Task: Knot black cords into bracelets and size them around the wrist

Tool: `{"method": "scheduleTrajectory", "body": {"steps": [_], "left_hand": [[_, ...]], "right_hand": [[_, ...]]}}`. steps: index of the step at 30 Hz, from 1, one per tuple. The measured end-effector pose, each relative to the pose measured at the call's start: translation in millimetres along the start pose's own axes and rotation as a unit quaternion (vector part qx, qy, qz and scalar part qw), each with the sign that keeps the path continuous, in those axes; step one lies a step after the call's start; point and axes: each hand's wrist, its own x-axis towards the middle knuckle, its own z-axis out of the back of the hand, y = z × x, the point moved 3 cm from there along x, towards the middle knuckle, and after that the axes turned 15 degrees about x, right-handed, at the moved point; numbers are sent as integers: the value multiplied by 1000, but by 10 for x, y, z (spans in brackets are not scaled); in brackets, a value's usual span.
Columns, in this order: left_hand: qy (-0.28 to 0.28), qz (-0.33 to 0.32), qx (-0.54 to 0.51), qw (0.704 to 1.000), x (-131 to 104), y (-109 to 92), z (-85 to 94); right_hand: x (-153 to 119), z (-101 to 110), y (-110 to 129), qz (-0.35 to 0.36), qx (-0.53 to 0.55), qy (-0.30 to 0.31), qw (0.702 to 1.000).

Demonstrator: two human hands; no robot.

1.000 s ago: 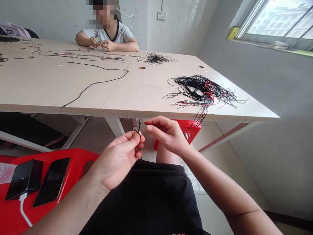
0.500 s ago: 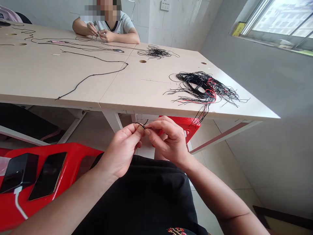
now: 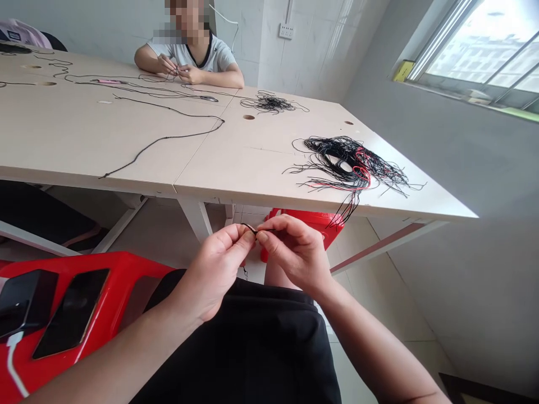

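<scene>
A short stretch of black cord (image 3: 249,226) shows between my fingertips, in front of the table's near edge and above my lap. My left hand (image 3: 221,261) pinches it between thumb and forefinger. From the other side my right hand (image 3: 297,249) grips the same cord, its thumb close to my left thumb. Most of the cord is hidden by the fingers; a thin dark end hangs below my left hand. A bundle of black cords with some red ones (image 3: 341,160) lies on the table beyond my hands.
Across the table (image 3: 147,151) sits a person (image 3: 206,56) with cord in both hands. A long cord (image 3: 168,137) and a tangled pile (image 3: 272,104) lie on it. Left of my lap, a red stool (image 3: 122,280) holds a phone (image 3: 71,311) and a dark device (image 3: 31,297).
The view has shifted, so the table and stool appear moved. My fingertips have come closer together on the cord, and the loose end that stuck up between them no longer shows.
</scene>
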Motion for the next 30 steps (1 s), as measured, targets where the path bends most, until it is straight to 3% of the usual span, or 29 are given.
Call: {"method": "scheduleTrajectory", "body": {"steps": [5, 10, 21, 30], "left_hand": [[-12, 3, 4, 1000, 5, 10, -6], [-21, 3, -53, 998, 16, 0, -29], [22, 39, -173, 984, -30, -22, -85], [21, 24, -206, 978, -8, -47, -135]], "right_hand": [[-100, -26, 28, 23, -52, -32, 998], [-136, -76, 49, 73, -143, -24, 987], [-183, -95, 6, 225, -216, -58, 948], [-183, -120, 19, 228, -244, -83, 939]]}}
